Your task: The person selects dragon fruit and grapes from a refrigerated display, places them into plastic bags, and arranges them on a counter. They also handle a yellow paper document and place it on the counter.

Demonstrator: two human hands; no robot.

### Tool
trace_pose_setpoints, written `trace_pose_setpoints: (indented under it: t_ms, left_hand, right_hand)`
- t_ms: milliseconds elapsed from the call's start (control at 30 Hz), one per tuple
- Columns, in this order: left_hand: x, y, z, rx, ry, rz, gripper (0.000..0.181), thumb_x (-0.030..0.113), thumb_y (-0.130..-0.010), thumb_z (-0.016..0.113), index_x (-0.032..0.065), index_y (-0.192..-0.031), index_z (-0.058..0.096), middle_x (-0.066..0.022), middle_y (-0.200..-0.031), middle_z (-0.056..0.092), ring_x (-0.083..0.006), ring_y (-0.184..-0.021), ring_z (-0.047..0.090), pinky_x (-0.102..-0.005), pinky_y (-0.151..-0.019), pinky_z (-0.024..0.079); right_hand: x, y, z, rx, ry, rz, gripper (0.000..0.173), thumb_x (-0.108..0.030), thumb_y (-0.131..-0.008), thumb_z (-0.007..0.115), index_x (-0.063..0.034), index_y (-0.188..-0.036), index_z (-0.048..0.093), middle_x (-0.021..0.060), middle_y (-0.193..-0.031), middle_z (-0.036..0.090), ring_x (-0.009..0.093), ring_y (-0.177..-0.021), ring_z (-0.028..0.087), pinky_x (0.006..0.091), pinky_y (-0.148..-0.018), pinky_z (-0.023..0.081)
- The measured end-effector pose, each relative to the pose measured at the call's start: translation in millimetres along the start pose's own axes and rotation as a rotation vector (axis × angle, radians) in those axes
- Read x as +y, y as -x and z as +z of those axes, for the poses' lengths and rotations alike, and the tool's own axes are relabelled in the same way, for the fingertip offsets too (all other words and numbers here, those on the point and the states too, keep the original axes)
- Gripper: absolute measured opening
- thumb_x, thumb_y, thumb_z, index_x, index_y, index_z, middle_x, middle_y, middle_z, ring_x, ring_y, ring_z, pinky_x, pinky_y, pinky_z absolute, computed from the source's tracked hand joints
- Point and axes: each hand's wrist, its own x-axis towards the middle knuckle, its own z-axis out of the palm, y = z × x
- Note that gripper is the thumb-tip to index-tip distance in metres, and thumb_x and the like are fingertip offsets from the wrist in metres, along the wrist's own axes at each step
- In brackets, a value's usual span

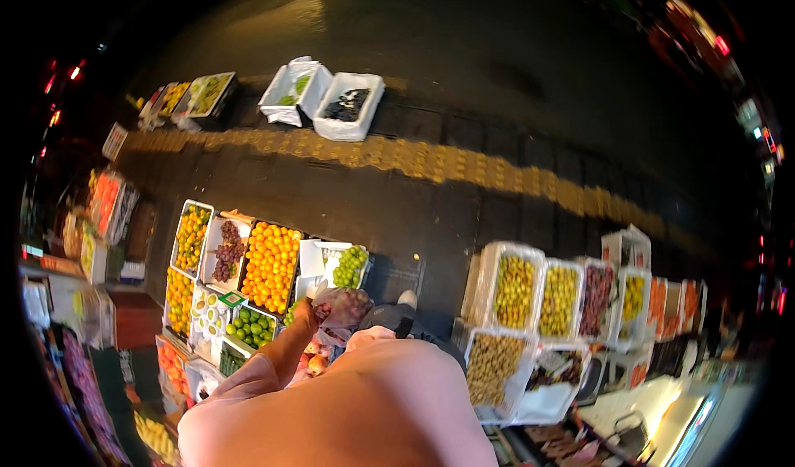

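My left hand [304, 312] reaches out over the fruit boxes, at the edge of a clear plastic bag [348, 308] with dark red fruit inside. Whether its fingers grip the bag is too small to tell. Just beyond the hand is an opened white box with green grapes [349, 267]. A crate of oranges [270, 262] and a tray of limes [251, 327] lie to the left of it. Red and yellow round fruit [317, 362] shows below the bag. My right hand is out of view, with my torso filling the bottom of the picture.
Stacked white crates of yellow-green fruit [514, 290] and brown fruit [494, 367] stand to the right. Foam boxes of green fruit [302, 85] and dark grapes [348, 105] sit beyond the yellow tactile paving [428, 161]. Bananas [155, 437] lie at lower left.
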Motion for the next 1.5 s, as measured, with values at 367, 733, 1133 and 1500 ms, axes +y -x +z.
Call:
trace_pose_setpoints:
  t_ms: [367,733,1133,1500]
  left_hand:
    - [190,-82,121,0.266,0.225,0.178,0.032,0.032,-0.090,0.057,0.0177,-0.065,0.045,0.0007,-0.051,0.039,-0.0179,-0.040,0.041,-0.0358,-0.041,0.031]
    - [325,-150,142,0.448,0.660,0.155,0.024,0.029,-0.089,0.055,0.0169,-0.071,0.046,0.0012,-0.054,0.037,-0.0175,-0.044,0.040,-0.0357,-0.040,0.032]
    - [555,-287,86,0.730,1.384,-0.036,0.014,0.019,-0.093,0.047,0.0060,-0.090,0.052,-0.0110,-0.062,0.052,-0.0236,-0.044,0.049,-0.0388,-0.042,0.048]
    - [886,-420,-5,0.902,1.586,-0.033,0.024,0.030,-0.095,0.045,0.0112,-0.103,0.059,-0.0072,-0.083,0.061,-0.0246,-0.066,0.062,-0.0403,-0.056,0.055]
  right_hand:
    - [-179,138,479,-0.509,-0.268,0.340,0.023,-0.030,-0.082,0.061,-0.0106,-0.069,0.062,-0.0002,-0.061,0.058,0.017,-0.055,0.056,0.0343,-0.055,0.045]
    - [-429,556,991,-1.319,-0.185,0.501,0.030,-0.032,-0.089,0.048,-0.0189,-0.064,0.035,-0.0045,-0.052,0.030,0.013,-0.041,0.028,0.0298,-0.043,0.028]
    - [-514,1204,1151,-1.497,0.181,0.082,0.029,-0.033,-0.087,0.052,-0.0170,-0.067,0.037,-0.0013,-0.058,0.032,0.015,-0.044,0.032,0.0333,-0.041,0.025]
    - [-382,1755,1226,-1.431,0.646,0.052,0.036,-0.038,-0.088,0.051,-0.0066,-0.106,0.051,0.0137,-0.102,0.057,0.031,-0.082,0.057,0.0485,-0.064,0.048]
